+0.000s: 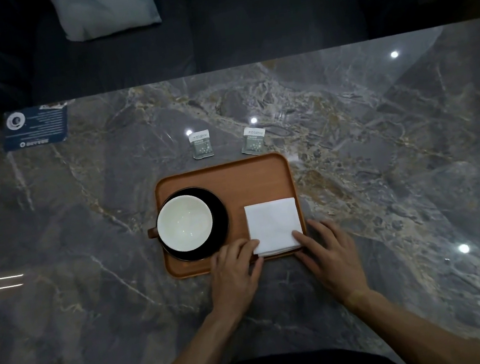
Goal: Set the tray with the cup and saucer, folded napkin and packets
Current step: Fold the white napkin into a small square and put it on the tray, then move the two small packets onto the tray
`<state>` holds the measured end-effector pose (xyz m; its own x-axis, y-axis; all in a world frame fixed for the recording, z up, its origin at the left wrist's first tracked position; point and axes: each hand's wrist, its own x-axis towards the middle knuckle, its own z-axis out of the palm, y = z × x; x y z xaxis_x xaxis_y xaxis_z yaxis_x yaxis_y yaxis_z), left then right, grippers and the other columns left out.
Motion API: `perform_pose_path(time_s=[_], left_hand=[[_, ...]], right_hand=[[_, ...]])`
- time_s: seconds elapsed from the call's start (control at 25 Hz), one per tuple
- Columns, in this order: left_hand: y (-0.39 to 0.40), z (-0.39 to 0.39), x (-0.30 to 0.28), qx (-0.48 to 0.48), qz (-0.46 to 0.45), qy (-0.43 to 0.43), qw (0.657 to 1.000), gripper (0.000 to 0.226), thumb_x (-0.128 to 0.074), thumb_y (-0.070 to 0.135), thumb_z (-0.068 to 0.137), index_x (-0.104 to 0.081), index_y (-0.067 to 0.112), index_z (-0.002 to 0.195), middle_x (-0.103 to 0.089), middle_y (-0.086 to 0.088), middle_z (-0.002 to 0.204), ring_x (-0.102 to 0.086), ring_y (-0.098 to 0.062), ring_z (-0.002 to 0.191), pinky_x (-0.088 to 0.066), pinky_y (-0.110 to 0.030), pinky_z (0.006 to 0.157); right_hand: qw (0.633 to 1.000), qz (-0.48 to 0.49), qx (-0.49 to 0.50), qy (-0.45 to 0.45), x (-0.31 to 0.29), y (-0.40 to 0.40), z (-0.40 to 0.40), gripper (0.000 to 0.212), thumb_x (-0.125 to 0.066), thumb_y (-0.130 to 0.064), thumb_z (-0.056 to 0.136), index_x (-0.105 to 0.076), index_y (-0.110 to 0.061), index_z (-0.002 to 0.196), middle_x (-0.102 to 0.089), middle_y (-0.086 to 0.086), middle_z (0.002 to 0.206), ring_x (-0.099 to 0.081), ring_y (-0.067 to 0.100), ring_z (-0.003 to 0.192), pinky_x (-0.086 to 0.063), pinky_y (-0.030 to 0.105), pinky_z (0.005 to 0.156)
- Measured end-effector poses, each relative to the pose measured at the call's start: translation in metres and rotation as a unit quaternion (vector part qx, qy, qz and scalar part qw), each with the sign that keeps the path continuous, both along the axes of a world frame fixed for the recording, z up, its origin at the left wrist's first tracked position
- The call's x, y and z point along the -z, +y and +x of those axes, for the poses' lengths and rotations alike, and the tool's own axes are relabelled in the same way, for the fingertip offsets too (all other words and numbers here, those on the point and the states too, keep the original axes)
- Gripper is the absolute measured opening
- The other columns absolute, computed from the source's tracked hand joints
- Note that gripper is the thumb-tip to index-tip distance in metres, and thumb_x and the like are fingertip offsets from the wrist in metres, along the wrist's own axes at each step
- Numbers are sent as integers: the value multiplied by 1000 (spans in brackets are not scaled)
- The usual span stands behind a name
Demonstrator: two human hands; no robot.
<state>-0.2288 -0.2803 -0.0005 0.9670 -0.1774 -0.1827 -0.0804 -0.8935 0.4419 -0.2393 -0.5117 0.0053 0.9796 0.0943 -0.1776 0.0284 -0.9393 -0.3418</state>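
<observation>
From above, we see two packets, one (201,144) and another (253,141), on the marble table (382,163) beyond our tray (225,174); one cup (184,223) on one saucer (220,215); left hand (234,271) and right hand (329,254), fingers spread, touching the one folded napkin (273,226).

An orange-brown wooden tray (226,177) with rounded corners lies flat. On its left half sits a black saucer (220,215) carrying an empty cup (184,223), white inside, upright, its brown handle sticking out past the tray's left edge. On the tray's right half, toward the near edge, lies a white napkin (273,226) folded square. Just beyond the tray's far edge lie two small grey-green packets (201,144) (253,141), flat and apart from each other.
</observation>
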Motion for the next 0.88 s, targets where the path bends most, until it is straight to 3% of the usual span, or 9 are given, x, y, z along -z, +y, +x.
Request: perform_pose_path(time_s=[0.2,0.36,0.52,0.6,0.76,0.88], left_hand=[[3,0,-5,32,15,13,999,42,-61,40,89,-52,28,128,-56,3,123,-53,-17,108,-48,-35,90],[1,8,-30,35,-10,-18,999,36,-63,39,89,-60,21,121,-60,-1,116,-58,-16,100,-53,-29,79],[-1,55,-79,31,-51,-38,997,26,-51,44,90,-62,28,107,-63,8,100,-57,-10,88,-52,-29,67],[6,95,-102,29,-67,-14,997,21,-54,42,90,-61,29,105,-61,9,100,-56,-10,90,-51,-32,68],[35,185,-121,61,-45,53,996,25,-67,33,87,-67,21,110,-65,2,110,-58,-15,103,-48,-33,86],[52,239,-113,52,-6,103,993,30,-71,32,85,-67,18,112,-67,-1,112,-59,-17,103,-42,-27,83]], right_hand=[[998,-24,-37,43,-4,-6,-5,56,-42,-52,92,-47,-31,142,-47,12,147,-42,37,135,-40,52,105],[1000,1,-25,17,-13,-8,9,51,-46,-53,91,-58,-26,133,-53,10,142,-46,35,131,-43,51,102],[999,28,-17,-25,-30,-17,59,35,-59,-45,91,-67,-20,115,-64,8,123,-58,33,114,-48,47,93],[999,29,-21,-13,-40,-21,94,35,-61,-43,91,-69,-17,114,-67,6,119,-59,31,111,-48,47,92],[998,16,-51,42,-60,-26,163,36,-60,-44,90,-66,-23,119,-68,7,116,-60,30,107,-48,41,89],[993,-8,-74,95,-66,-26,207,40,-56,-47,91,-60,-27,125,-64,6,125,-58,28,113,-48,41,91]])
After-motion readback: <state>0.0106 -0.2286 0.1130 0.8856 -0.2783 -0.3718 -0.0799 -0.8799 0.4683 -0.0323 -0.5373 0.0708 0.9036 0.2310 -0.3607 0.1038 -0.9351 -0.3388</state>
